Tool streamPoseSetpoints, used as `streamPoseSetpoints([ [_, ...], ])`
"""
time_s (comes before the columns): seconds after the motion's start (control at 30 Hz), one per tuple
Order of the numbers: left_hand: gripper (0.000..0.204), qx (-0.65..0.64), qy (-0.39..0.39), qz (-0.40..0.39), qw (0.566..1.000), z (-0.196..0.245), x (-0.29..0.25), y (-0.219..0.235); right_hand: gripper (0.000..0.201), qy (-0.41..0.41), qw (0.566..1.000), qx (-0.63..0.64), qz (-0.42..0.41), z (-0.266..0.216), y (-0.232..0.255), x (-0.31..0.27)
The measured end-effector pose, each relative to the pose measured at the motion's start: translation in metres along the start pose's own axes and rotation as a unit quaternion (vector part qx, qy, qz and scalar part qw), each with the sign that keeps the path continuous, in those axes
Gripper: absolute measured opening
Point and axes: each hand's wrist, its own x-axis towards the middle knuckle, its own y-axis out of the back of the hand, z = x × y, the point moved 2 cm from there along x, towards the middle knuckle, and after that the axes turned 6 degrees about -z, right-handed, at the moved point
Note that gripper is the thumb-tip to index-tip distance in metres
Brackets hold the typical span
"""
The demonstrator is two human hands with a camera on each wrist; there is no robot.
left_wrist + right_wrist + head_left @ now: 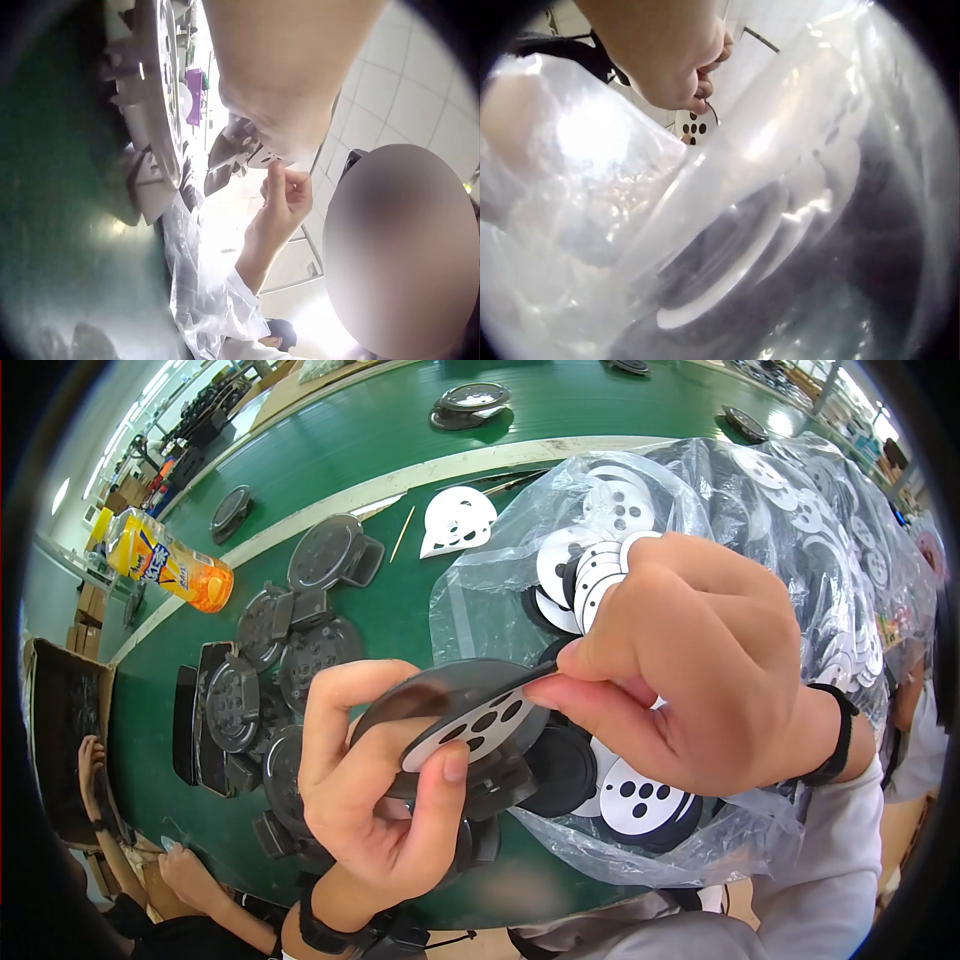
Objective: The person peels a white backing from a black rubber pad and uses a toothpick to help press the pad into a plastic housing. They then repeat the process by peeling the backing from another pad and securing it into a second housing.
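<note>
My left hand (pixel 365 810) grips a dark round plastic housing (pixel 405 695) with a block at its lower edge, fingers curled about it. Over the housing's face lies a tilted thin disc (pixel 455 738), white with dark oval holes and a black rim; the left thumb rests against its lower side. The far edge of this disc is pinched between thumb and forefinger of my right hand (pixel 700 660). In the left wrist view, the right hand (pixel 281 206) shows pinching at the disc's edge. In the right wrist view, plastic film covers much of the scene, with the holed disc (pixel 695 127) beyond it.
Several similar dark housings (pixel 320 660) sit on the green table at left. A clear plastic bag (pixel 480 605) of white and black holed discs spreads to the right. Behind are a loose white sheet (pixel 458 520), an orange-filled bottle (pixel 170 565) and a green belt (pixel 360 435) carrying housings.
</note>
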Motion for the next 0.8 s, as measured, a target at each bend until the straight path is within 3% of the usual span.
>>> streamPoseSetpoints([
  [0.23,0.009,-0.015,0.011,0.001,1.000,0.0020,-0.0013,-0.0029,0.025,0.027,0.999,-0.020,0.016,-0.0008,-0.0012,-0.0006],
  [0.3,0.010,-0.009,0.007,0.002,1.000,0.0031,-0.0014,-0.0015,0.025,-0.004,0.999,0.034,0.035,-0.0023,-0.0033,0.0001],
  [0.43,0.011,-0.032,0.025,0.003,0.999,0.0014,-0.0033,-0.0019,0.024,0.017,0.994,0.091,0.057,0.0007,-0.0048,0.0022],
  [0.6,0.012,-0.047,0.041,0.014,0.998,0.0018,-0.0051,-0.0048,0.024,0.028,0.999,0.026,0.021,-0.0008,-0.0009,0.0005],
  [0.8,0.010,-0.061,0.036,0.007,0.997,0.0037,-0.0055,-0.0052,0.025,0.062,0.997,-0.011,0.044,-0.0048,-0.0018,-0.0006],
])
